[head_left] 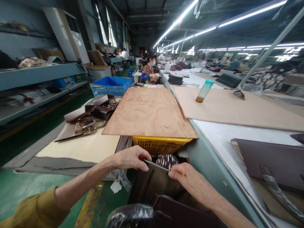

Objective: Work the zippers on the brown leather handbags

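Note:
In front of me a thin flat strip (157, 165), seen nearly edge-on, spans the gap between my hands. My left hand (134, 158) pinches its left end between thumb and fingers. At the right end, the fingers of my right hand (186, 173) are closed on it. What the strip is made of, I cannot tell. Below my hands, close to my body, lies a dark brown leather bag (187, 213) with a plastic-wrapped handle (133, 212). Just beyond stands a yellow plastic basket (159, 145) under a wooden board (149, 110).
On the left, brown bag pieces (92, 114) with metal hardware lie on a low stack. A blue crate (111, 85) stands behind. The right-hand table (213, 126) holds a tilted-looking bottle (204, 91) and a brown bag (273, 158). A person (149, 69) sits beyond the board.

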`<state>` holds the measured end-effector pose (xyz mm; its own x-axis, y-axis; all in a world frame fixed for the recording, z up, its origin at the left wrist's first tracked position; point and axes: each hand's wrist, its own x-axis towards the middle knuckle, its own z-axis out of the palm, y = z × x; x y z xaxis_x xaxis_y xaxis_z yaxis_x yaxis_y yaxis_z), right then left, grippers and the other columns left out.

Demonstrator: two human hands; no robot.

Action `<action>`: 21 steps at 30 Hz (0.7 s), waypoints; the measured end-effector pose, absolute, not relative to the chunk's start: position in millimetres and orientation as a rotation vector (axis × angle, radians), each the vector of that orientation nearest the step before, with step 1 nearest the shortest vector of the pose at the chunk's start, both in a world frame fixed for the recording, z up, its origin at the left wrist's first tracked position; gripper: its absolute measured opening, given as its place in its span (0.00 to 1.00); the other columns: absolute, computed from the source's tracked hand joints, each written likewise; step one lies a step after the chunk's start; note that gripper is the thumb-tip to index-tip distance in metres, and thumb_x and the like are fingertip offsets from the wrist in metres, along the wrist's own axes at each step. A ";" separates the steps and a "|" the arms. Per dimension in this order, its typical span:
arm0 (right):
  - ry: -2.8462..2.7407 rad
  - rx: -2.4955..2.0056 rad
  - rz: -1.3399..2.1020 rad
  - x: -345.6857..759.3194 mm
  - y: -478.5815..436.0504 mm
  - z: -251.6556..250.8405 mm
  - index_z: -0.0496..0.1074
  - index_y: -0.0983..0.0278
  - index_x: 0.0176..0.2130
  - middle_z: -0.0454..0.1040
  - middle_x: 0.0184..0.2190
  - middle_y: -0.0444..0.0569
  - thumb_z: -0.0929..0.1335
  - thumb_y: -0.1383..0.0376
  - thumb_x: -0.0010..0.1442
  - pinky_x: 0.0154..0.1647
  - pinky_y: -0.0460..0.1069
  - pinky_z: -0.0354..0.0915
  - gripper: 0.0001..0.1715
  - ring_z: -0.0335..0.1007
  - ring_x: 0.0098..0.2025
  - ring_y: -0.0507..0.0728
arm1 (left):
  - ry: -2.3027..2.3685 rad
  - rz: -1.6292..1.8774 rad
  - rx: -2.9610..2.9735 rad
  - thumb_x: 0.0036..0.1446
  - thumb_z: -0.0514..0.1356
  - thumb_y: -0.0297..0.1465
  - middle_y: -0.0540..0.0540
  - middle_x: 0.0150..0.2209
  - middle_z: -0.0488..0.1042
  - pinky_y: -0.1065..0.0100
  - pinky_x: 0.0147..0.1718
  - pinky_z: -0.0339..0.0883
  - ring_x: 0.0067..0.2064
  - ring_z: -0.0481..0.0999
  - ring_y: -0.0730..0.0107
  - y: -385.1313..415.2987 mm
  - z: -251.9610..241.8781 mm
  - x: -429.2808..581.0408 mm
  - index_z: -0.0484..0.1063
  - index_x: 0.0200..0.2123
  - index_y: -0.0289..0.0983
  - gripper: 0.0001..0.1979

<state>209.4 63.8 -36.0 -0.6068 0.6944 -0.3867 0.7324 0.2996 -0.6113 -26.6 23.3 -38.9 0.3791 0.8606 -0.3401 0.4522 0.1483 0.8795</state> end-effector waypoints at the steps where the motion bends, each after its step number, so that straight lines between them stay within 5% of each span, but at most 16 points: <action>1: 2.494 1.375 -1.218 209.4 63.3 -36.1 0.52 0.63 0.18 0.52 0.17 0.40 0.59 0.57 0.56 0.22 0.46 0.43 0.20 0.50 0.23 0.50 | 1.247 0.448 1.508 0.43 0.60 0.30 0.53 0.26 0.69 0.76 0.26 0.54 0.28 0.63 0.75 23.5 -41.2 -24.3 0.74 0.35 0.34 0.13; 11: 2.540 1.340 -1.205 213.2 63.6 -40.6 0.54 0.63 0.19 0.53 0.17 0.39 0.59 0.57 0.57 0.22 0.46 0.43 0.20 0.50 0.23 0.49 | 1.346 0.631 1.702 0.43 0.62 0.30 0.52 0.29 0.71 0.75 0.30 0.56 0.33 0.67 0.72 13.5 -48.0 -10.1 0.75 0.33 0.36 0.11; 21: 2.549 1.291 -1.139 201.6 58.0 -26.8 0.60 0.63 0.20 0.58 0.18 0.39 0.60 0.59 0.56 0.23 0.45 0.45 0.17 0.54 0.23 0.49 | 1.340 0.635 1.103 0.34 0.63 0.29 0.54 0.19 0.66 0.75 0.21 0.51 0.22 0.60 0.77 12.7 -49.2 -8.0 0.76 0.26 0.32 0.11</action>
